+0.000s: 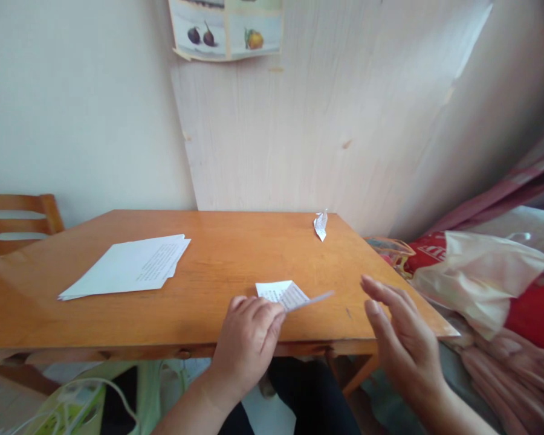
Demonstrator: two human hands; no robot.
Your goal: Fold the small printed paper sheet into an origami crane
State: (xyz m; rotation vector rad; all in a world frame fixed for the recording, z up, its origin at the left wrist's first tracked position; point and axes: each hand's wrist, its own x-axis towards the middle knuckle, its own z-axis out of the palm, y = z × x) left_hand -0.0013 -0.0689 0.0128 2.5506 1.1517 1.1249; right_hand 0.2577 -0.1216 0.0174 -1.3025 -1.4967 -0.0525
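My left hand (251, 332) is closed on a folded sheet of printed paper (278, 292) at the table's front edge. One thin flap of the paper sticks out to the right past my fingers, and its lower part is hidden behind my hand. My right hand (403, 335) hangs apart from the paper, over the table's right front edge. Its thumb and fingers are spread, with nothing between them. Farther back, near the far right corner, stands a small folded paper piece (320, 225) with print on it.
A stack of paper sheets (127, 266), some printed, lies on the left of the wooden table (236, 248). Bags (476, 278) and cloth crowd the right side. A wooden chair (18, 220) is at the far left. A wall stands behind the table.
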